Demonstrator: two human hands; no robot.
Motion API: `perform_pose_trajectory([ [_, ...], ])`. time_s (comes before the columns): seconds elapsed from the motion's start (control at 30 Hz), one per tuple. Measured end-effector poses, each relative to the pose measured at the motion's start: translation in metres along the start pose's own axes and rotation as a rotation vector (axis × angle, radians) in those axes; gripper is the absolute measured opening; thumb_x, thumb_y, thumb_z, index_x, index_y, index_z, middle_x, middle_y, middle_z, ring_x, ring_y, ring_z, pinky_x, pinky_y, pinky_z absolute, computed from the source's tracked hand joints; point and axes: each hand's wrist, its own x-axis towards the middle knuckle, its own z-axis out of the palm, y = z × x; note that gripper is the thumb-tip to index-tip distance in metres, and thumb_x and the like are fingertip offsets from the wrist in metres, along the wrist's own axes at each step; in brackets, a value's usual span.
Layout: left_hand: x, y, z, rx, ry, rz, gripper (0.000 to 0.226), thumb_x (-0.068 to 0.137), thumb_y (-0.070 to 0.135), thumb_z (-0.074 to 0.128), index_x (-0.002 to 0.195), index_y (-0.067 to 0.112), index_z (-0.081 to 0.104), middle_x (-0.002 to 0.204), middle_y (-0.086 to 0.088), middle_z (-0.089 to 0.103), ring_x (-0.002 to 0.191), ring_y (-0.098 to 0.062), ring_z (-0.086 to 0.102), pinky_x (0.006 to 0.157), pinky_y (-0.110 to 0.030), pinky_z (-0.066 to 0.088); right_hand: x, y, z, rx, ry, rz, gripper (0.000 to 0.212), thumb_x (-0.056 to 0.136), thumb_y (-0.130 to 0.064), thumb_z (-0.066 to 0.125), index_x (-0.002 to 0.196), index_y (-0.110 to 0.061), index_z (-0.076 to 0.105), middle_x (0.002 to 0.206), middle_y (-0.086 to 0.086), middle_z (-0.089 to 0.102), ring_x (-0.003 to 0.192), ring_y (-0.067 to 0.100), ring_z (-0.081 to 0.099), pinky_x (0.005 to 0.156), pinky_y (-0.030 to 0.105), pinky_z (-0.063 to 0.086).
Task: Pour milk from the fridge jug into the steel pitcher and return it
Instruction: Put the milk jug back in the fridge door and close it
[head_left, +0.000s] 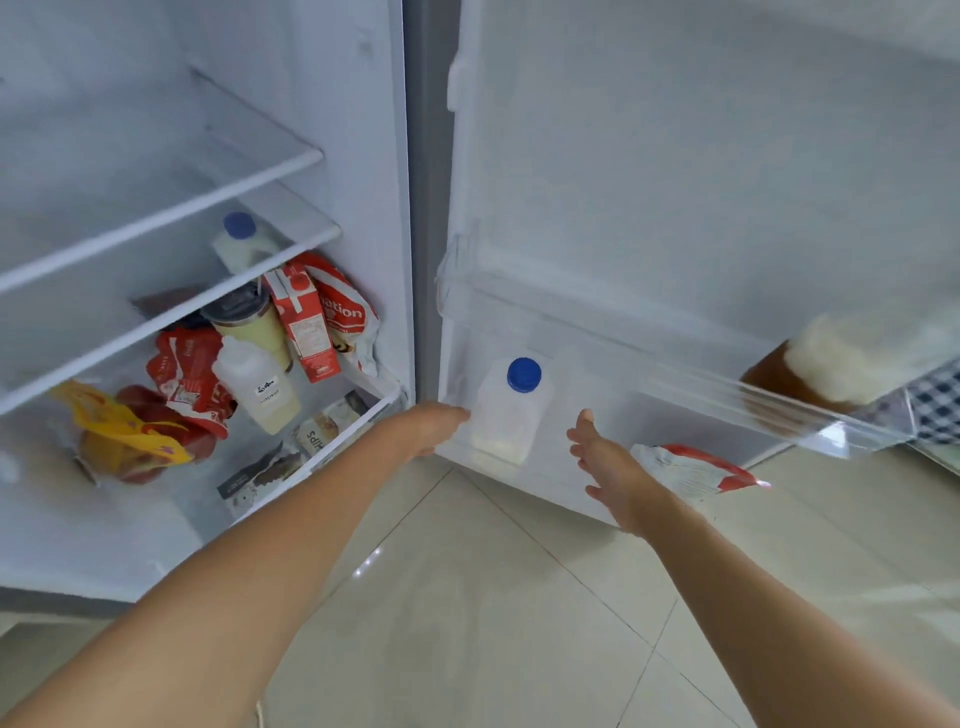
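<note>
A translucent milk jug (506, 415) with a blue cap stands upright in the bottom shelf of the open fridge door (675, 208), with a little milk showing at its base. My left hand (428, 428) reaches in from the left, its fingertips against the jug's left side; motion blur hides any curl round it. My right hand (605, 460) hovers just right of the jug, fingers spread and holding nothing. No steel pitcher is in view.
Inside the fridge (156, 156), a second blue-capped jug (241, 241) lies on a glass shelf. Red cartons (304, 322), a lidded cup (249, 319), a labelled bottle (257, 384) and bags crowd the lower shelf. A clear door shelf (727, 374) juts out above the jug. Pale floor tiles (493, 623) lie below.
</note>
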Motion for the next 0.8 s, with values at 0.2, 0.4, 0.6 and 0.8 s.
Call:
perform_pose_trajectory([
  [0.2,-0.126,0.042,-0.037,0.567,0.02,0.158,0.044,0.099,0.037,0.036,0.124,0.004,0.053,0.128,-0.013,0.056,0.112,-0.027,0.055,0.072,-0.026,0.04,-0.102,-0.003,-0.04,-0.551,0.174,-0.216,0.067,0.097,-0.056,0.029,0.151,-0.015,0.026,0.151,0.01,0.04,0.14,0.031,0.033,0.113,0.044,0.025],
  [0.4,-0.251,0.109,-0.059,0.863,0.222,0.249,0.059,0.098,0.041,0.039,0.148,0.012,0.029,0.154,-0.011,0.03,0.14,-0.029,0.033,0.114,-0.039,0.03,-0.212,-0.054,-0.095,-0.772,0.351,-0.358,0.067,0.097,-0.053,0.033,0.151,-0.015,0.024,0.155,0.01,0.032,0.141,0.029,0.031,0.112,0.042,0.029],
  [0.6,-0.338,0.184,-0.066,1.155,0.39,0.362,0.06,0.097,0.029,0.04,0.15,0.009,0.021,0.158,-0.013,0.016,0.146,-0.027,0.014,0.118,-0.045,0.019,-0.293,-0.111,-0.155,-0.808,0.444,-0.446,0.069,0.097,-0.053,0.033,0.151,-0.011,0.022,0.154,0.013,0.032,0.139,0.033,0.031,0.109,0.045,0.032],
  [0.8,-0.395,0.254,-0.075,1.165,0.54,0.478,0.061,0.099,0.038,0.039,0.149,0.007,0.023,0.159,-0.014,0.016,0.148,-0.028,0.011,0.119,-0.048,0.016,-0.349,-0.159,-0.209,-0.773,0.554,-0.534,0.07,0.097,-0.053,0.035,0.151,-0.011,0.024,0.154,0.014,0.031,0.141,0.033,0.027,0.112,0.048,0.028],
])
